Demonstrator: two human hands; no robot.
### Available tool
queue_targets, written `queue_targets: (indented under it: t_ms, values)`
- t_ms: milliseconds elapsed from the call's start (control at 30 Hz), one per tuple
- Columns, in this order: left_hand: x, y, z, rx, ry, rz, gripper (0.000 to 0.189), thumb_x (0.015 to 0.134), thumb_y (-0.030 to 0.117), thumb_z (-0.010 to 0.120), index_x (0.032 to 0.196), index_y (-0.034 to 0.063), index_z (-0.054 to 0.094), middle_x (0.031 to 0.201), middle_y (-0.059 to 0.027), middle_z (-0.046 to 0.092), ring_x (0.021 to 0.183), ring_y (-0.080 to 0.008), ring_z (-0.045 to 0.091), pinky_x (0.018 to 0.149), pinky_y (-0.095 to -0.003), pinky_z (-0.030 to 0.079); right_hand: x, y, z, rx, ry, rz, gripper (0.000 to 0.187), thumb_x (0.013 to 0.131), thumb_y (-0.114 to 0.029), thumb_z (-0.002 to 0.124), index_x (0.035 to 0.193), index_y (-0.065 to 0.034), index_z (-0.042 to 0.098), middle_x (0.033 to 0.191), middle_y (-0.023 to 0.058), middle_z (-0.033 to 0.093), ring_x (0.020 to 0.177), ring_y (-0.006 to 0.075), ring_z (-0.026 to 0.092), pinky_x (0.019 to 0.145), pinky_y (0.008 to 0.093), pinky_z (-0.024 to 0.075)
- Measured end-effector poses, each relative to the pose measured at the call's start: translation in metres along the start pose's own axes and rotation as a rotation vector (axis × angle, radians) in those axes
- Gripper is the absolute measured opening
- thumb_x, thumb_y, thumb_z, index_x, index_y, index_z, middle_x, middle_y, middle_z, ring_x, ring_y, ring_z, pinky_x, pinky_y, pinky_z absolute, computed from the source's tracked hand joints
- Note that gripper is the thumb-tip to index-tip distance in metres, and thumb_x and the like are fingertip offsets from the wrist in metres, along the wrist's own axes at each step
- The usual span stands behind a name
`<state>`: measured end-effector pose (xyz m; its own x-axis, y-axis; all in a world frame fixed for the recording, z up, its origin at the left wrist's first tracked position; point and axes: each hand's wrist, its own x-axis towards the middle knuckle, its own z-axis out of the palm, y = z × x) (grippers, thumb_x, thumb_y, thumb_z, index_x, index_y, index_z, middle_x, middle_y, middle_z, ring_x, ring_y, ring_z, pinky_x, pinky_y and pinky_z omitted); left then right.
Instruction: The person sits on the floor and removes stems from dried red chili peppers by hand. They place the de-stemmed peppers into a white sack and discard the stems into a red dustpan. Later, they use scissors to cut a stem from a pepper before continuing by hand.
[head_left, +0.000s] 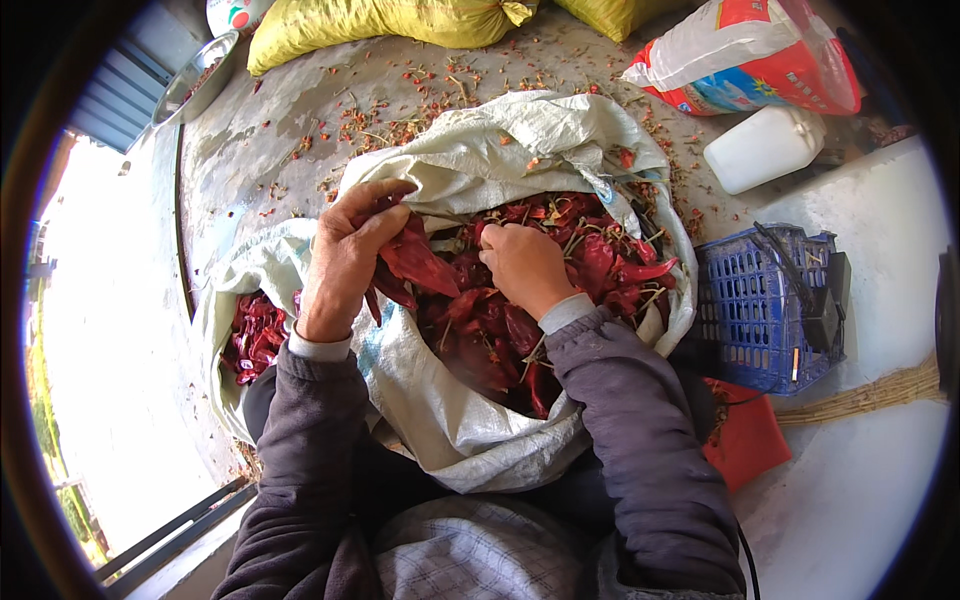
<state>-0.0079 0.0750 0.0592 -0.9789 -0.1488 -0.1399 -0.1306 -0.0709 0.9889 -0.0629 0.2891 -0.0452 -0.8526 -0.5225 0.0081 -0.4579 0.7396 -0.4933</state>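
A large white woven sack (480, 450) with its rim rolled down lies before me, filled with dried red chili peppers (517, 330), many with pale stems. My left hand (352, 247) is over the sack's left rim, its fingers and thumb closed on a bunch of dried chili peppers (420, 259) that hang toward the opening. Over the middle of the heap is my right hand (525, 262), fingers curled and close to the peppers; its fingertips are partly hidden, and whether they pinch one I cannot tell. To the left stands a smaller white woven sack (217, 367) holding glossy red pepper pieces (255, 337).
A blue plastic crate (750, 300) with a black cord and box stands at right, near a straw broom (862, 394) and a red dustpan-like object (750, 442). Beyond are a white jug (765, 150), a printed sack (742, 64), yellow sacks (375, 26), a metal basin (176, 109) and scattered stems.
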Motion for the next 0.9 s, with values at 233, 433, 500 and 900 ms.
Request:
queue_targets:
  t_ms: [233, 433, 500, 900]
  values:
    - [-0.002, 0.007, 0.001, 0.222, 0.002, -0.113, 0.018, 0.091, 0.016, 0.077, 0.092, 0.0024, 0.066, 0.083, -0.0015, 0.069, 0.072, -0.0060, 0.063, 0.066, -0.0217, 0.050, -0.001, 0.000, 0.004, 0.060, 0.181, -0.045, 0.014, 0.089, -0.018, 0.071, 0.094, -0.0081, 0.062, 0.100, 0.0148, 0.066, 0.087, 0.0388, 0.067, 0.072, 0.0502, 0.0528]
    - [-0.003, 0.004, 0.009, 0.179, 0.020, -0.040, 0.015, 0.086, 0.006, 0.074, 0.099, 0.0008, 0.069, 0.081, 0.0004, 0.065, 0.071, -0.0053, 0.058, 0.065, -0.0208, 0.046, 0.010, 0.005, 0.006, 0.019, 0.150, -0.005, 0.016, 0.091, -0.019, 0.068, 0.100, -0.0067, 0.066, 0.091, 0.0174, 0.067, 0.080, 0.0407, 0.067, 0.070, 0.0489, 0.0552]
    - [-0.003, 0.003, 0.008, 0.210, -0.001, -0.049, 0.021, 0.084, 0.006, 0.074, 0.104, 0.0006, 0.071, 0.081, 0.0008, 0.064, 0.073, -0.0057, 0.058, 0.066, -0.0219, 0.046, 0.013, 0.003, -0.004, 0.225, 0.295, -0.058, 0.018, 0.093, -0.021, 0.067, 0.102, -0.0053, 0.067, 0.086, 0.0156, 0.069, 0.074, 0.0338, 0.068, 0.066, 0.0446, 0.0554]
    - [-0.009, -0.004, 0.019, 0.369, -0.261, 0.004, 0.059, 0.082, 0.001, 0.077, 0.140, 0.0063, 0.063, 0.098, 0.0021, 0.066, 0.088, -0.0067, 0.058, 0.086, -0.0241, 0.050, -0.008, -0.031, -0.050, 1.683, -0.098, 0.439, 0.020, 0.103, -0.026, 0.058, 0.100, -0.0084, 0.068, 0.082, -0.0034, 0.062, 0.062, 0.0061, 0.050, 0.054, 0.0238, 0.0429]
